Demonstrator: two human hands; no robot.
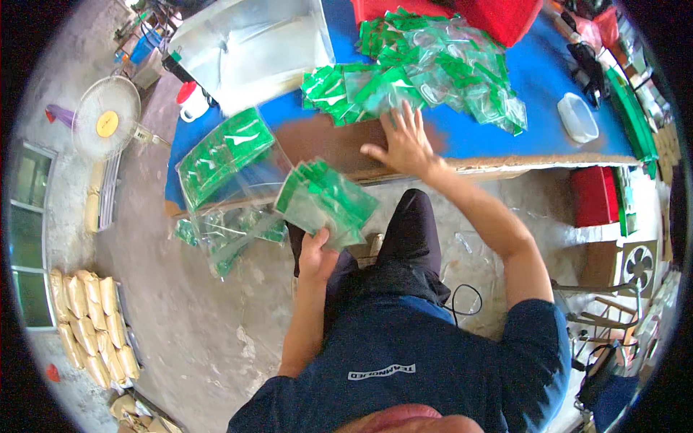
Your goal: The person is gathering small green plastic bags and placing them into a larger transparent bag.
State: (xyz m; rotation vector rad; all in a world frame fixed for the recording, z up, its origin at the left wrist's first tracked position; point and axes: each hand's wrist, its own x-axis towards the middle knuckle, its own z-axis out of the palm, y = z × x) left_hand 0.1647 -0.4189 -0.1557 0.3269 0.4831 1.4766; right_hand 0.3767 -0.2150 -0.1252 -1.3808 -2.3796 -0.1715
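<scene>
My left hand (315,256) is closed around the lower edge of a stack of green and clear plastic packets (328,202), fanned a little, in front of the table's near edge. Over that edge, my right hand (406,141) is open with fingers spread and nothing in it. Its fingertips are at the front of a loose pile of similar green packets (462,68); whether they touch it I cannot tell. To the left, a large clear plastic bag with a green printed band (227,151) hangs over the table edge, with more packets in its lower part.
A metal tray (253,50) stands on the blue table (541,137), near a white mug (192,102) with a red top. A clear plastic tub (578,117) sits at the right. Beyond the pile is a red container (498,22). A white fan (107,119) stands left.
</scene>
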